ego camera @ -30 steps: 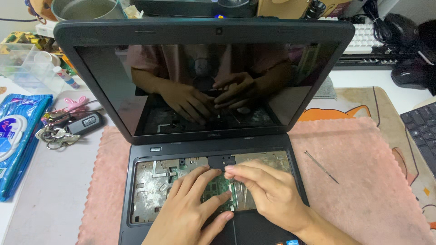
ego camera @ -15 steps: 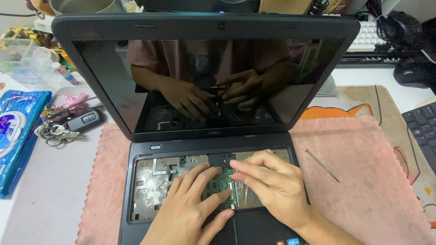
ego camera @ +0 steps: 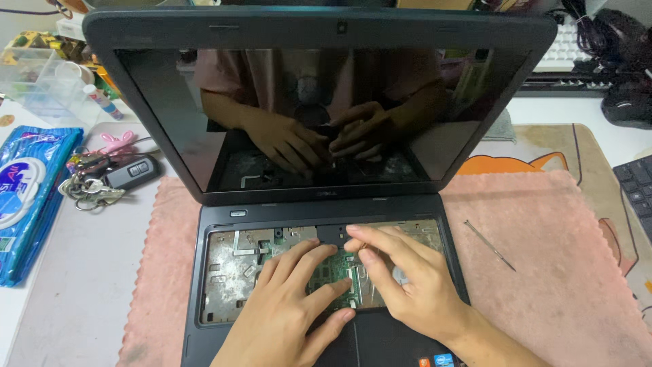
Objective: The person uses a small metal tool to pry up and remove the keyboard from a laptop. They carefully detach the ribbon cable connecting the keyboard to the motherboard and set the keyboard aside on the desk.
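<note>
— Where are the hands?
— Both the left hand (ego camera: 288,309) and the right hand (ego camera: 407,285) lie open on the green board (ego camera: 334,277) (inside the laptop (ego camera: 326,204)), gripping nothing; a thin screwdriver (ego camera: 490,245) lies at three o'clock.

A white desk (ego camera: 75,272) fills the view, lit evenly. A pink cloth (ego camera: 564,272) covers its middle. At nine o'clock lies a blue packet (ego camera: 27,197); at one o'clock, a white keyboard (ego camera: 564,47).

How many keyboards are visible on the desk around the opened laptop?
2. A white keyboard lies at the top right, behind the laptop lid. A black keyboard shows at the right edge, partly cut off. The lid may hide others.
</note>
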